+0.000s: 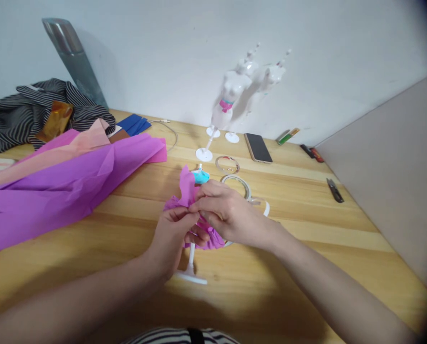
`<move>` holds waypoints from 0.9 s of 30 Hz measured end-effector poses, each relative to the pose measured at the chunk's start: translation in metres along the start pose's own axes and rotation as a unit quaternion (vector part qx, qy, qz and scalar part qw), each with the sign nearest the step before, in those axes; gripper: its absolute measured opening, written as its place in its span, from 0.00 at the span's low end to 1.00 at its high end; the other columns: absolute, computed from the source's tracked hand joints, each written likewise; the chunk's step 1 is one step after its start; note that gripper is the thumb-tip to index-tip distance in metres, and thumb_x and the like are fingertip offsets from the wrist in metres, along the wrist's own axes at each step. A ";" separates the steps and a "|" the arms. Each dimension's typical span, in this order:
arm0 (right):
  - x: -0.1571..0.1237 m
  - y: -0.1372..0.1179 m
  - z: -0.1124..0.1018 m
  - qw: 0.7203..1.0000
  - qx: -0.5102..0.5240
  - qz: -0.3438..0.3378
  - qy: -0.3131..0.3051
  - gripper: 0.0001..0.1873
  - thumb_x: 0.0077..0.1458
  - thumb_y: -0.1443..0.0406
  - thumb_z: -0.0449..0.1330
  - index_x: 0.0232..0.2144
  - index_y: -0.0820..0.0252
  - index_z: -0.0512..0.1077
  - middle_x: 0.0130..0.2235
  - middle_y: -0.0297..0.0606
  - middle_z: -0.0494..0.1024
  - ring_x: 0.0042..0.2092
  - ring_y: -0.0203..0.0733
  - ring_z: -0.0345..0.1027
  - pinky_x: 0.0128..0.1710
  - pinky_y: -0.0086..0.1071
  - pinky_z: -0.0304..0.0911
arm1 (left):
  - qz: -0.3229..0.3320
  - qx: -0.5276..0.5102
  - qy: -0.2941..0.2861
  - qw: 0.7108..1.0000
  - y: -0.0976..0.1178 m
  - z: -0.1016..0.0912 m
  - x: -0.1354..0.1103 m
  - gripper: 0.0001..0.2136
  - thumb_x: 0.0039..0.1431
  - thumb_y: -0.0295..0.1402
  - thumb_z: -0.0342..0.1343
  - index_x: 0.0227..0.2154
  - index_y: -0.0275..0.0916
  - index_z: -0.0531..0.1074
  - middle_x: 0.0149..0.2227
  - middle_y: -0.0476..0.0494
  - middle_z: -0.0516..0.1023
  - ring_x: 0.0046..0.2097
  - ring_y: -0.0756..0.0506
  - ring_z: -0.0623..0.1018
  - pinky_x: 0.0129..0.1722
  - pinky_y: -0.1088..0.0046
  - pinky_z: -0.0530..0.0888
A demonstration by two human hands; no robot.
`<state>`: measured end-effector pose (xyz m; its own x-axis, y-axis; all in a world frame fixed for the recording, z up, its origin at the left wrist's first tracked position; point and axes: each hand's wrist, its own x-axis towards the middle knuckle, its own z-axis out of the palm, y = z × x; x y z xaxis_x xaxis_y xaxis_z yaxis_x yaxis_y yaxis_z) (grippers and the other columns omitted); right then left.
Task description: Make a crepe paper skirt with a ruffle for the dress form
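Note:
A small white mannequin stand lies tilted on the table, its base (191, 277) toward me and its blue-covered top (201, 177) away. Gathered purple crepe paper (186, 185) wraps around its middle. My left hand (176, 231) pinches this paper from the left, thumb and fingers together. From the right, my right hand (220, 208) pinches the same paper, fingertips meeting those of the left. The spot between the fingertips is hidden. Just beyond my right hand lies a roll of tape (247, 187), partly covered by it.
Large purple paper sheets (102, 174) spread at left, near striped cloth (5, 119) and a bottle (79, 62). White mannequins (235, 83) stand against the wall. A phone (258, 147), another tape ring (218, 165) and a cutter (334, 190) lie right of centre.

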<state>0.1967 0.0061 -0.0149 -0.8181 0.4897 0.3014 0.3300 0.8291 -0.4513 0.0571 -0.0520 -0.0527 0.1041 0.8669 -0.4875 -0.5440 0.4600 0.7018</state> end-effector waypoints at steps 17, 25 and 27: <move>-0.009 0.000 0.008 0.994 0.048 0.079 0.055 0.14 0.49 0.79 0.51 0.31 0.61 0.73 0.33 0.40 0.73 0.37 0.41 0.66 0.37 0.35 0.63 | 0.009 0.025 0.000 1.000 0.000 0.000 0.000 0.08 0.40 0.34 0.63 0.19 0.35 0.70 0.14 0.46 0.74 0.18 0.49 0.73 0.18 0.76 0.70; -0.012 0.000 0.005 0.996 0.035 0.050 0.060 0.12 0.56 0.76 0.51 0.32 0.61 0.73 0.34 0.41 0.74 0.37 0.41 0.66 0.37 0.35 0.62 | -0.003 0.013 0.000 1.000 0.006 0.000 -0.002 0.11 0.40 0.37 0.62 0.20 0.35 0.69 0.14 0.47 0.72 0.18 0.47 0.74 0.18 0.75 0.70; -0.012 -0.001 0.004 0.998 0.005 0.026 0.051 0.12 0.56 0.75 0.52 0.32 0.62 0.74 0.34 0.42 0.75 0.37 0.41 0.65 0.38 0.37 0.61 | -0.005 0.012 0.010 1.000 0.006 0.000 -0.002 0.12 0.40 0.38 0.63 0.21 0.35 0.69 0.14 0.47 0.73 0.18 0.48 0.73 0.18 0.75 0.70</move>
<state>0.2049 -0.0016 -0.0215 -0.7478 0.5568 0.3615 0.3655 0.7999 -0.4759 0.0537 -0.0507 -0.0481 0.0931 0.8587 -0.5040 -0.5234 0.4728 0.7088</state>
